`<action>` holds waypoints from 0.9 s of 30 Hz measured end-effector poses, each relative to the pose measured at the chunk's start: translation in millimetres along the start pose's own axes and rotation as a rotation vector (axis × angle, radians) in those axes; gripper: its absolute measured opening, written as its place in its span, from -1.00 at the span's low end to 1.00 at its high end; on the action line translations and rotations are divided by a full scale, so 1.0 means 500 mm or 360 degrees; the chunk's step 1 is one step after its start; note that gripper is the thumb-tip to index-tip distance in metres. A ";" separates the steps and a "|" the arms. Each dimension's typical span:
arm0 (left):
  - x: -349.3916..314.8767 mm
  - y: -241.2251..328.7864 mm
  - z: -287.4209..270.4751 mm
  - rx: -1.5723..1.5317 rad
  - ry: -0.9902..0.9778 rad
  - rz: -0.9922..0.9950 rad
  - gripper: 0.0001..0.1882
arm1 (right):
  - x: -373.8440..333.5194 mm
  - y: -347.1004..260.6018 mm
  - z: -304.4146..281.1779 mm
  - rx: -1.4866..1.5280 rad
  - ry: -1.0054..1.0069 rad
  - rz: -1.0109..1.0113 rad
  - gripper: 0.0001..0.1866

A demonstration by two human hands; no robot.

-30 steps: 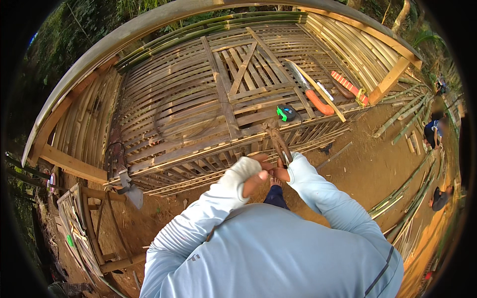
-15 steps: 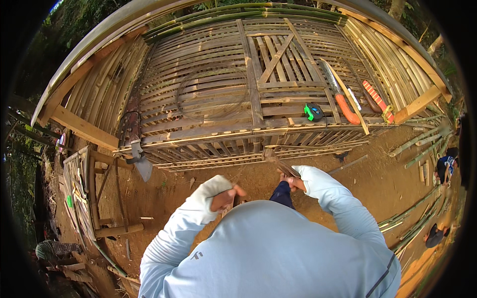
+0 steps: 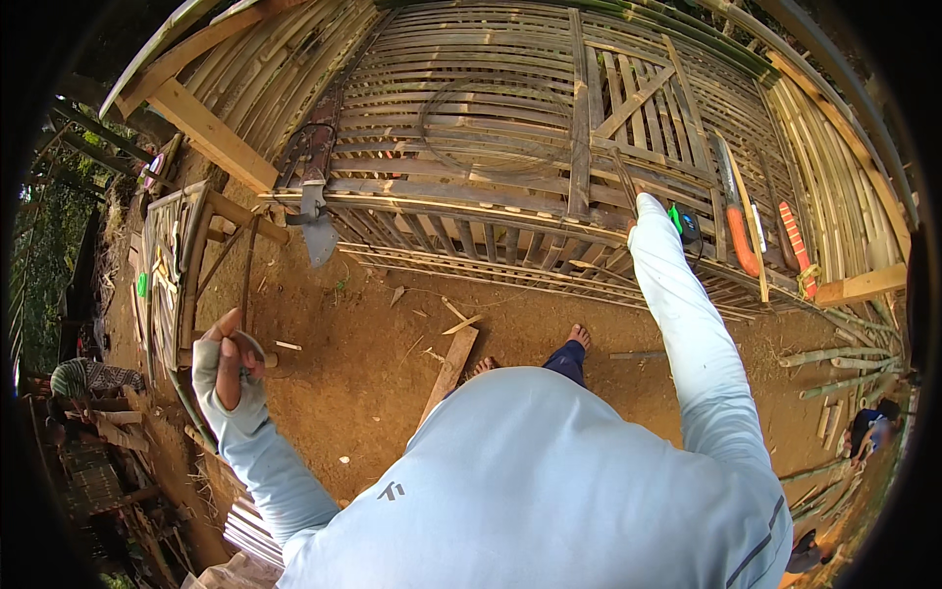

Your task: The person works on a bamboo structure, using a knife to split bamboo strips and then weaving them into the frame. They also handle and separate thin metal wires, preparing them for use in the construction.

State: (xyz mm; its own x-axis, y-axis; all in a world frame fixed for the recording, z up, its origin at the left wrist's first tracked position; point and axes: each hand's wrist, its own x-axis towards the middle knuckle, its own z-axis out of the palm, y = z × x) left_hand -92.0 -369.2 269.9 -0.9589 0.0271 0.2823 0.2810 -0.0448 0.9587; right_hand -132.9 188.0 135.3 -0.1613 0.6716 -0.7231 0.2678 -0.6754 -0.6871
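Observation:
My left hand (image 3: 230, 359), in a light fingerless sleeve, is raised out to the left over the dirt. Its fingers are closed on a thin curved grey strip (image 3: 251, 344). My right hand (image 3: 643, 203) reaches far forward onto the woven bamboo panel (image 3: 471, 191) and is mostly hidden by its sleeve. A thin dark strip (image 3: 620, 175) sticks up from it. Just right of that hand a green and black tape measure (image 3: 684, 224) lies on the panel. A coil of thin wire (image 3: 496, 128) rests on the slats further left.
A metal blade on a long handle (image 3: 316, 226) leans at the panel's left end. A saw with an orange grip (image 3: 736, 228) and an orange-handled knife (image 3: 793, 250) lie at the right. A short plank (image 3: 451, 365) lies by my bare feet (image 3: 579, 337). Other people are at the left edge (image 3: 83, 378) and right edge (image 3: 863, 427).
My hands were together in front of my chest. They have spread apart: the left swung out to the left, the right stretched forward onto the panel. The view shifted right.

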 end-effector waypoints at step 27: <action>-0.093 -0.005 -0.074 0.0051 0.0094 0.0074 -0.68 | -0.089 0.071 0.029 -0.1681 -0.0219 -0.2769 -0.51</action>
State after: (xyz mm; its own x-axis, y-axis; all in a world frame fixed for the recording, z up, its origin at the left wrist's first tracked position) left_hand -49.7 -407.0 253.2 -0.9451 -0.0332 0.3251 0.3257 -0.0127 0.9454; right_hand -130.1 129.7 142.1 -0.8463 0.2237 0.4835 0.1090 0.9611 -0.2539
